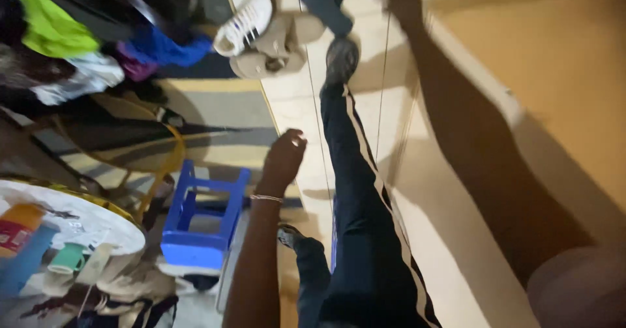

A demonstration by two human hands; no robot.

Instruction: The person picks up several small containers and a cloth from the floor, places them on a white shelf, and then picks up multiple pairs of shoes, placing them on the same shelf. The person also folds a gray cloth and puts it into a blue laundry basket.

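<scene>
My left hand [284, 157] hangs in mid-air over the tiled floor, fingers loosely curled with nothing in them and a thin bracelet on the wrist. It is just right of a blue plastic stool [203, 218]. My right arm stretches far forward along the tan wall [561, 60]. My right hand [405, 0] is blurred at the top edge, against the wall's pale trim, and its grip is unclear. My legs in dark trousers with a white side stripe [357, 191] step forward, a dark shoe [341, 57] ahead.
A white sneaker [244, 21] and beige slippers [282, 49] lie ahead on the floor. A heap of clothes [62, 31] fills the upper left. A round white tabletop [98, 220] holds a green cup [68, 257] and an orange container [17, 227].
</scene>
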